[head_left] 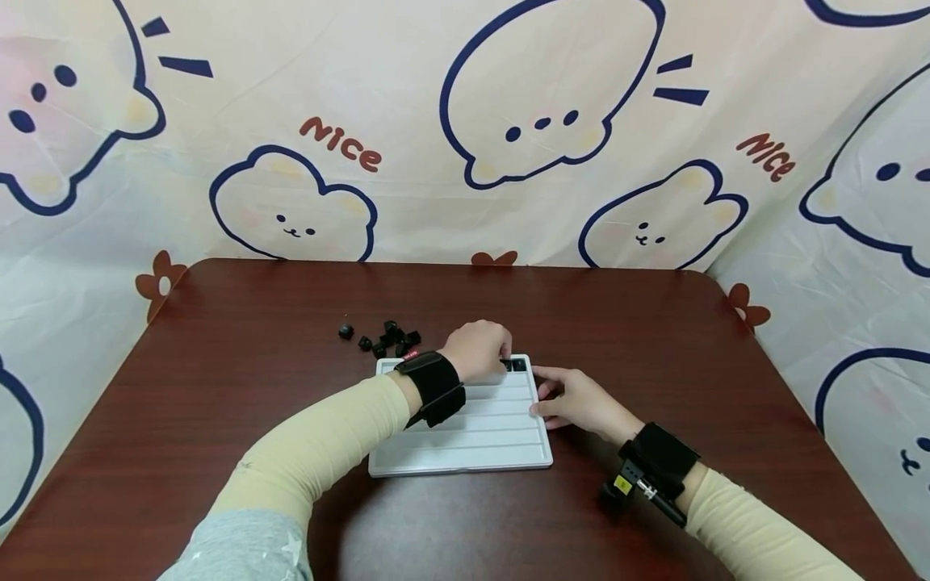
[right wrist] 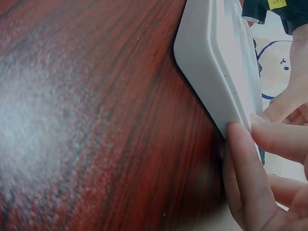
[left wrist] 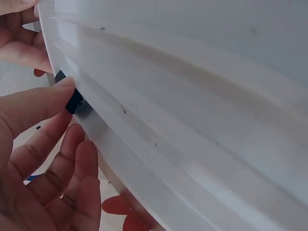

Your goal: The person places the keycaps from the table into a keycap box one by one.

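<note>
A white tray [head_left: 465,449] with raised ridges dividing it into long rows lies on the table. My left hand [head_left: 475,351] reaches over its far right corner. Between thumb and index finger it pinches a small black block [left wrist: 74,102] at the tray's edge row, as the left wrist view shows. Black blocks [head_left: 519,365] sit at the right end of the far row, partly hidden by that hand. At the tray's right side, my right hand [head_left: 581,403] grips the rim, its thumb and fingers on the edge [right wrist: 231,103].
Several loose black blocks [head_left: 392,337] lie beyond the tray's far left corner, with one block [head_left: 345,331] farther left. A small red item [head_left: 411,353] is by the tray's far edge. Behind the brown table [head_left: 254,355] hangs a printed cloth [head_left: 407,81].
</note>
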Tool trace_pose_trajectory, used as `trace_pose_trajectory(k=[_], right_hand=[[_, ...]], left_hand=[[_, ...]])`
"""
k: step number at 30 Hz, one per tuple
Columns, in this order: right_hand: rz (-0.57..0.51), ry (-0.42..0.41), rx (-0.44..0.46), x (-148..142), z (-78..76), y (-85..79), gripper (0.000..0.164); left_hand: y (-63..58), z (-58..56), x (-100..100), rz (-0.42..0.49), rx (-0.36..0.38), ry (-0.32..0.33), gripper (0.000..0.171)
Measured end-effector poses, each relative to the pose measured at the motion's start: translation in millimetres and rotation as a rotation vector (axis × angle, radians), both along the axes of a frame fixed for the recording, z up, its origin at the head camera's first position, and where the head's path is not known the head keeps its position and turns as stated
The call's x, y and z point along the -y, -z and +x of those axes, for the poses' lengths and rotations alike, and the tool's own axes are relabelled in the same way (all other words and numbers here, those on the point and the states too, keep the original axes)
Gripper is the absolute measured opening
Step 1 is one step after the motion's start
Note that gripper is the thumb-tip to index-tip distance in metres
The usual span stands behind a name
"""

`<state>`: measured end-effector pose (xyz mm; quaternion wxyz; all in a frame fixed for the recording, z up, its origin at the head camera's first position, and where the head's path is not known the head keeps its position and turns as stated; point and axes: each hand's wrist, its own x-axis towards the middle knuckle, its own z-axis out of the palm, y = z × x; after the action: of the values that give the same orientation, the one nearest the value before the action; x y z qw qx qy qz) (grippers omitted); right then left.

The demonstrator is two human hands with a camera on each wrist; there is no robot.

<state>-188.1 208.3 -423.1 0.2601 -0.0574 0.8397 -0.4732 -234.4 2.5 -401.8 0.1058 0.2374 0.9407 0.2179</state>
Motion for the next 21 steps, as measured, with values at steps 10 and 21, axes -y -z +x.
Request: trace_pose_trajectory(k=[10, 21], right_hand=[[0.004, -0.01, -0.003, 0.5, -1.0, -2.1, 0.068], [0.019, 0.016, 0.008, 2.7, 1.1, -1.3, 0.069]], left_hand=[[-1.2, -0.3, -2.7, -0.018, -0.02, -0.001, 0.016], [1.6, 0.5, -2.4, -0.017, -0.024, -0.003, 0.015]])
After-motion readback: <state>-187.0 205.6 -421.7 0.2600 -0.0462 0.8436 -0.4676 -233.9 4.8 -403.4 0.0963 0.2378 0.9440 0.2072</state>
